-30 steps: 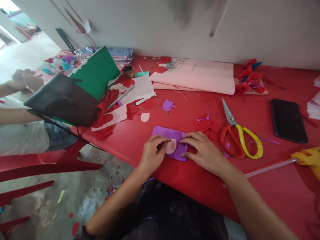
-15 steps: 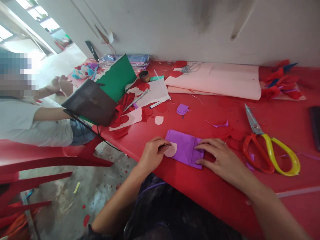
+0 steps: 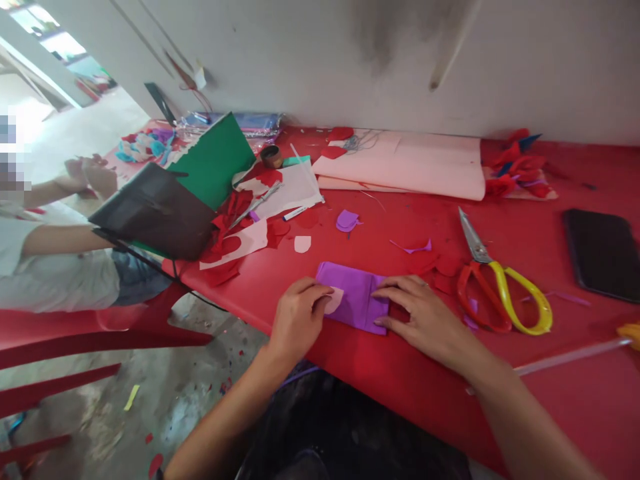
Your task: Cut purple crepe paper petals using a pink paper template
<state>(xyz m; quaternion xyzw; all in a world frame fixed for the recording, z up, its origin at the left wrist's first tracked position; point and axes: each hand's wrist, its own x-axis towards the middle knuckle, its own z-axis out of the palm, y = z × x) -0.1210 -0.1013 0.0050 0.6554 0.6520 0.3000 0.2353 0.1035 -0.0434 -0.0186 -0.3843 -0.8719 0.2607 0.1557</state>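
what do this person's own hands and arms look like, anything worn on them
The left hand and right hand are ungloved, with bare forearms and no watch or bracelet visible. A tiny light spot on a right finger may be a ring, too small to be sure. A dark edge, likely a sleeve, shows near the left elbow.

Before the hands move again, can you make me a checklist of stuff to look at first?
1. Left hand has the pink piece between its fingertips: ok.
2. Right hand touches the purple sheet near its right end: ok.
3. Purple sheet smooth all over: not ok, a crease runs across it near the right hand.
4. Pink piece pressed fully flat: cannot tell, fingers cover part of it.
5. Scissors lying apart from both hands: ok.
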